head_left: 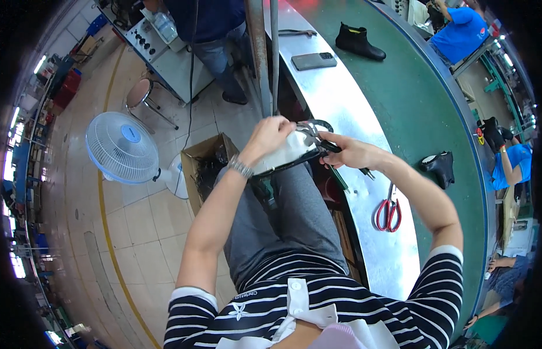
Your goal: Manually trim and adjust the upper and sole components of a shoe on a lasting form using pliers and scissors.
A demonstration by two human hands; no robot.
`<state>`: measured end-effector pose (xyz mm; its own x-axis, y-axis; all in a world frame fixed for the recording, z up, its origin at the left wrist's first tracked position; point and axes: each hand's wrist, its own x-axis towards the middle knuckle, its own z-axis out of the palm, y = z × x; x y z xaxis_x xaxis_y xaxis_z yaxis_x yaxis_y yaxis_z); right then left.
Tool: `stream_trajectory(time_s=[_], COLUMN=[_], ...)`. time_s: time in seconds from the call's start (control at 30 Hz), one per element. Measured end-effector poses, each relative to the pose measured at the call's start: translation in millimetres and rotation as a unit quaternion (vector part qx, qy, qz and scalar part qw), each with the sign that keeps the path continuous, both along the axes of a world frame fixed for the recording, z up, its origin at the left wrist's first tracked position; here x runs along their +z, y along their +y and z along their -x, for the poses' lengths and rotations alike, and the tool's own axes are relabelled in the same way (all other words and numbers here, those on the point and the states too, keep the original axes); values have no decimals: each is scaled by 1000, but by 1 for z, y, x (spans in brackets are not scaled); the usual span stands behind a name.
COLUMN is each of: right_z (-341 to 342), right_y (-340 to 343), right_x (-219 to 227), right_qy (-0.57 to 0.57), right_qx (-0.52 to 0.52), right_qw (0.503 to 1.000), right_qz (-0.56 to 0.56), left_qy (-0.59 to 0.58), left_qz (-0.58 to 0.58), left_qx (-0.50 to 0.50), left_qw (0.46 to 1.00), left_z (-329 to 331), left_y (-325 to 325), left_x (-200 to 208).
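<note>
1. Two hands meet on one shoe piece point(285, 152), a white-lined upper with a black outer edge, held above the lap just short of the bench edge
2. Left hand point(270, 135): fingers curled over the top of the shoe piece, clamped on it from above; a metal watch band point(241, 168) sits on the wrist
3. Right hand point(349, 154): closed around a dark-handled tool point(335, 149) whose metal end lies against the right end of the shoe piece; whether the tool is pliers or a cutter cannot be told
4. Red-handled scissors point(388, 213): lying flat on the metal strip of the bench, just right of the right forearm
5. Black shoe part point(440, 167): on the green belt point(422, 104), beyond the right forearm
6. Black ankle boot point(358, 42): upright on the green belt, far end
7. Dark phone point(313, 60): flat on the metal strip, near the boot
8. Cardboard box point(206, 168): open, on the tiled floor left of the knees, dark scraps inside
9. White and blue floor fan point(122, 148): just left of the box
10. Round stool point(140, 93): beyond the fan
11. Other people in blue shirts: across the belt, well apart from the hands
</note>
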<state>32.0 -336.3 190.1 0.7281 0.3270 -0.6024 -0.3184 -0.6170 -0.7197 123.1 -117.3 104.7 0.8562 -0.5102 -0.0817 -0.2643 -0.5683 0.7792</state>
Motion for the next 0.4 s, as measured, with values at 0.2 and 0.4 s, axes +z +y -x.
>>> stream_trajectory(time_s=[0.2, 0.4], right_z=[-12, 35], right_y=[7, 5], right_x=[3, -40], right_qy=[85, -236], right_qx=[-18, 41], right_qw=[996, 962], right_qz=[8, 129], left_qy=[-154, -272], left_qz=[-97, -75], left_qx=[9, 36], left_qw=[983, 959], left_z=[90, 101], left_y=[-17, -13], left_x=[11, -13])
